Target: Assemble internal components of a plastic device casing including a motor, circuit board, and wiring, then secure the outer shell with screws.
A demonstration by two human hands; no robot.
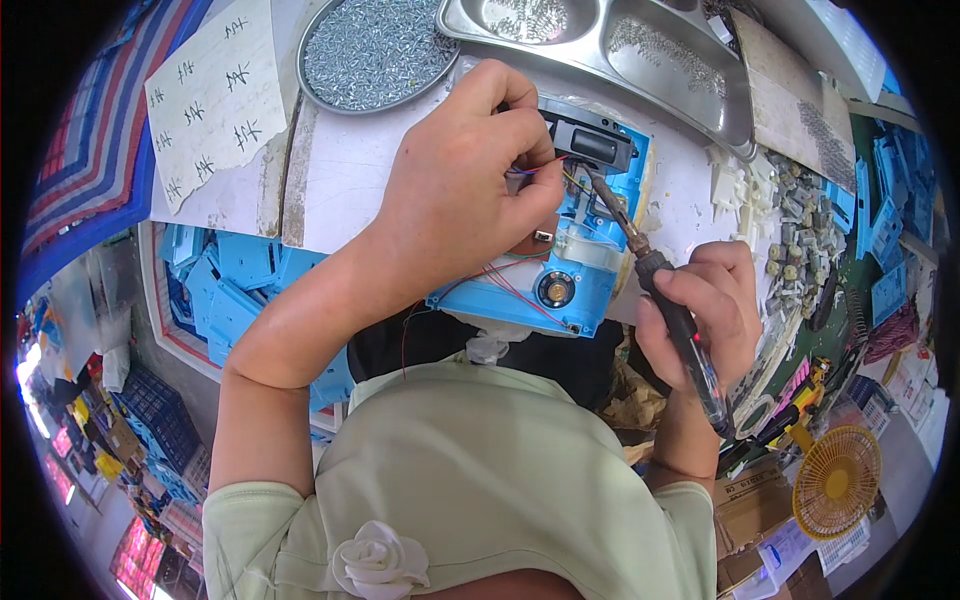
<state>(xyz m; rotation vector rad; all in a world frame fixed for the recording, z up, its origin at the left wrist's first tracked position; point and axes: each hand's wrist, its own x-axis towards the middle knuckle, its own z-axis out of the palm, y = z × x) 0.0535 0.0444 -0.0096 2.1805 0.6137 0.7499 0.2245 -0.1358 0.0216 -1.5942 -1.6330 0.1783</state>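
In my right hand is a soldering iron, its dark handle wrapped by my fingers. The tip points up and left, reaching the lower edge of a black module. My left hand is closed in a pinch on thin coloured wires beside that module. Beneath both lies a light-blue plastic housing holding a round speaker, with red wires looping across its near end. Exactly where the tip touches is too small to tell.
Behind my left hand stands a round metal tray of small metal pins. A steel compartment tray holds tiny parts. Handwritten paper lies at left, above a bin of blue panels. Metal pieces are heaped at right, near a yellow fan.
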